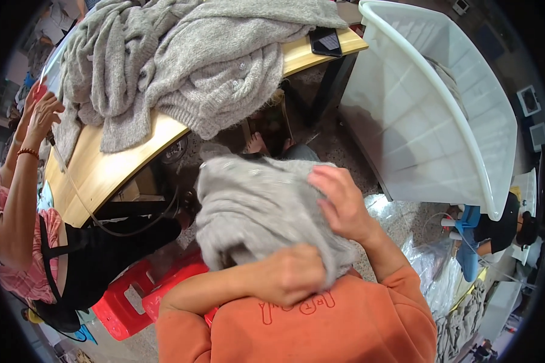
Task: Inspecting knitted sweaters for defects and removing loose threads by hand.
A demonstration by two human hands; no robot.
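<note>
Knitwear (248,193): left hand (300,275) clenched, right hand (342,202) splayed on it | table (97,160) ahead | bin (399,133) right | stools (118,311) left

Bright indoor light glares on the wooden table (106,160) and clear plastic (429,266); shadow lies beneath the table. Motion blurs the grey knit garment (257,199). Edges bend toward a black rim.

The garment (254,206) is grey, the sweatshirt (360,323) orange, the patterned shirt (23,284) pink.

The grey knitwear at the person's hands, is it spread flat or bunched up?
Bunched up: the grey knitwear forms a rounded heap with folds, left hand and right hand against it.
</note>
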